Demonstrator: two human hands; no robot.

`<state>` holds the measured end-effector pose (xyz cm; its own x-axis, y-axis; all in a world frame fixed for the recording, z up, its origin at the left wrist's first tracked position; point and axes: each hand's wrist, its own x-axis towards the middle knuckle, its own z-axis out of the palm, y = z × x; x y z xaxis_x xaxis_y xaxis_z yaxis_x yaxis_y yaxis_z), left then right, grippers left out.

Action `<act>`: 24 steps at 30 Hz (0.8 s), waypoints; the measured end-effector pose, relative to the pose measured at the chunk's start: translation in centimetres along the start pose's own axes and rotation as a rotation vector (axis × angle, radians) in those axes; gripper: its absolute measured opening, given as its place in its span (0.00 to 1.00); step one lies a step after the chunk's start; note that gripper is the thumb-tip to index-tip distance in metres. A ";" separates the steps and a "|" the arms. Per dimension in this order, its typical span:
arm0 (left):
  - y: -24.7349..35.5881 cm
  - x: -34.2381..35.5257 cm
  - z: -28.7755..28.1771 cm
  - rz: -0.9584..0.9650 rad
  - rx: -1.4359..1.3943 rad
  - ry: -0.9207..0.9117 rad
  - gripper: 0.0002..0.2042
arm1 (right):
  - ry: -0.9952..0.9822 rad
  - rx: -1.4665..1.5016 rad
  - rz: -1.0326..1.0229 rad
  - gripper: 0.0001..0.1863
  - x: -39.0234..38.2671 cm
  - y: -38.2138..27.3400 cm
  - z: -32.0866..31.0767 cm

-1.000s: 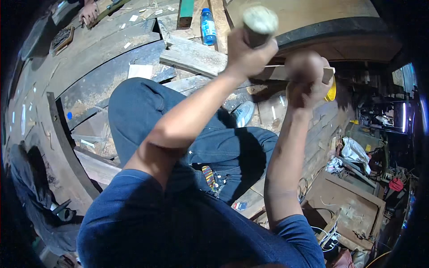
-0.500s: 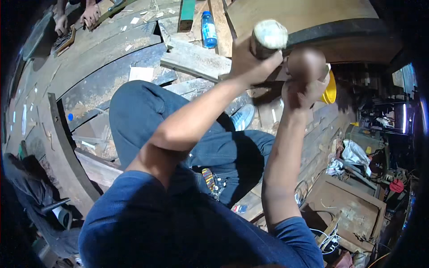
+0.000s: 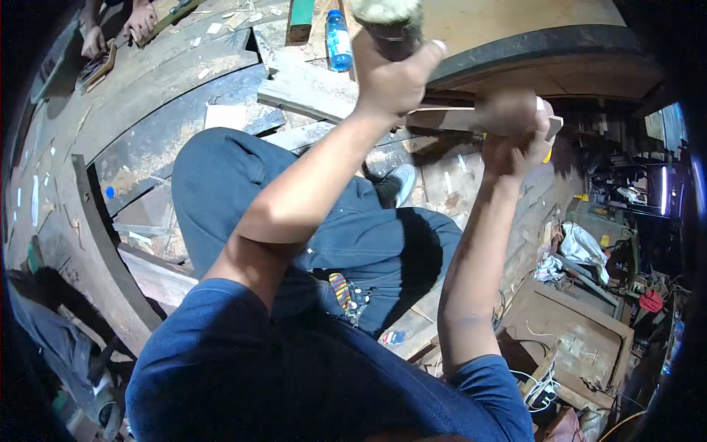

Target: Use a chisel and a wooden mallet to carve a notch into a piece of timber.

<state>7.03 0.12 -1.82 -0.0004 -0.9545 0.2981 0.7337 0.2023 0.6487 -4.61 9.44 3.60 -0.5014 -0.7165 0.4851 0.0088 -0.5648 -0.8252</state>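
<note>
My left hand (image 3: 390,82) is closed round a stout dark cylinder with a rough, pale, rounded top (image 3: 389,10); its kind does not show clearly. To its lower right, my right hand (image 3: 512,151) grips a thin, flat wooden strip (image 3: 445,118), which lies level below the rim of a large wooden panel (image 3: 515,26). A smeared brown round patch covers part of the strip and the right fingers. Behind the right wrist, a sliver of something yellow (image 3: 547,156) peeks out, mostly hidden.
A blue-capped water bottle (image 3: 339,43) lies beyond my left forearm, near loose boards (image 3: 309,92). Another person's hands (image 3: 140,23) rest at the far left. A wooden frame (image 3: 582,342), white cable (image 3: 543,390) and clutter lie at right. Sawdust and offcuts litter the plank floor.
My left hand has moved up and left with the pale-topped cylinder. The wooden strip now shows at my right hand, which has shifted slightly right; the yellow thing is more hidden.
</note>
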 end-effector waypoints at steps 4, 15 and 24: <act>4.2 1.2 1.3 -0.103 -0.200 0.059 0.07 | -0.096 0.084 0.022 0.17 -0.2 -0.4 -1.8; -0.8 0.3 -1.0 -0.169 0.015 -0.036 0.11 | -0.146 0.106 0.047 0.17 -0.7 -0.4 -1.2; -1.8 -1.3 0.5 0.054 0.176 -0.101 0.11 | -0.239 0.033 -0.004 0.12 -0.7 0.4 1.3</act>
<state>5.37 1.07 -3.00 -0.0386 -0.9163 0.3985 0.6047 0.2961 0.7394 -3.13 9.18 3.34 -0.2822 -0.7884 0.5467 0.0371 -0.5784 -0.8149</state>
